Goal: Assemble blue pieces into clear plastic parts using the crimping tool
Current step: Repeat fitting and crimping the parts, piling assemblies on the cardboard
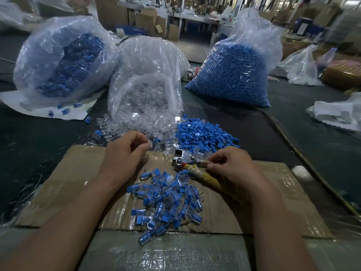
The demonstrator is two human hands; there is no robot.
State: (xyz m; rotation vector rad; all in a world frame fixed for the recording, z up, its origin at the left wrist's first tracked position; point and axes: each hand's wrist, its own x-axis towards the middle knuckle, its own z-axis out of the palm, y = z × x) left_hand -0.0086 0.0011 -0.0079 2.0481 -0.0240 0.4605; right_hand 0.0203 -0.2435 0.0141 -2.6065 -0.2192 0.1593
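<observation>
On the dark worktop (293,133) are stood a bag of blue pieces (234,75) at the right, a bag of clear plastic parts (144,90) in the middle and a bag of assembled pieces (64,61) at the left. Nearest, a cardboard sheet (74,184) is laid, with an assembled heap (168,202) on it. Loose blue pieces (203,132) are piled just beyond. The crimping tool (185,161) is held by its wrapped handles in the grip of the right hand (232,167). A clear part (150,144) is pinched by the left hand (123,151).

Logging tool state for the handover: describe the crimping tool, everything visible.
The crimping tool has a shiny metal head with bolts, pointing up-left, and a handle wrapped in yellowish tape. It sits over the taped cardboard, beside the loose blue pieces. The right hand grips its handles. Jaw state unclear.
</observation>
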